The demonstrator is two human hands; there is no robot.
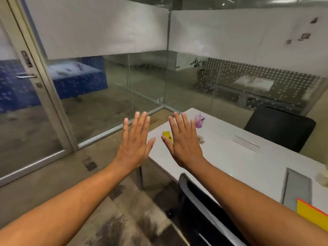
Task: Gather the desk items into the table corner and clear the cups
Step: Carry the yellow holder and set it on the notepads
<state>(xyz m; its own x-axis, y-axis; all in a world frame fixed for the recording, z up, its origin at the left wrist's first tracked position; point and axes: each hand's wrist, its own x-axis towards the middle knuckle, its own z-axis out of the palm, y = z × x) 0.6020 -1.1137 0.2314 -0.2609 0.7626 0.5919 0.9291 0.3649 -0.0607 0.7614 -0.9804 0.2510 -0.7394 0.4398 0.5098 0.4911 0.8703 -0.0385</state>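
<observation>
Both arms reach forward, backs of the hands toward the camera; the left hand (134, 139) is held up flat with its fingers straight and slightly spread, gripping nothing, and it hangs over the floor just off the near-left corner of the white table (248, 167); the right hand (184, 142) is likewise flat and spread, fingers straight, holding nothing, raised above the table's left end; the two hands sit side by side with a narrow gap between their thumbs.

On the table, a small yellow object (167, 135) lies near the left edge, partly hidden behind the right hand's thumb; what it is cannot be told; a translucent purple cup (199, 121) with a thin stick in it stands near the far-left corner, just right of the right hand's fingertips; a small pale, blurred item (201, 139) lies nearer than the cup, too indistinct to name; a yellow folder with an orange edge (312, 212) rests at the table's near right, cut off by the frame edge.

A black chair (278, 128) stands at the far side of the table; another black chair back (197, 206) sits at the near side, under the right forearm; glass partition walls (115, 89) enclose the corner beyond, with a glass door (23, 103) at left.
</observation>
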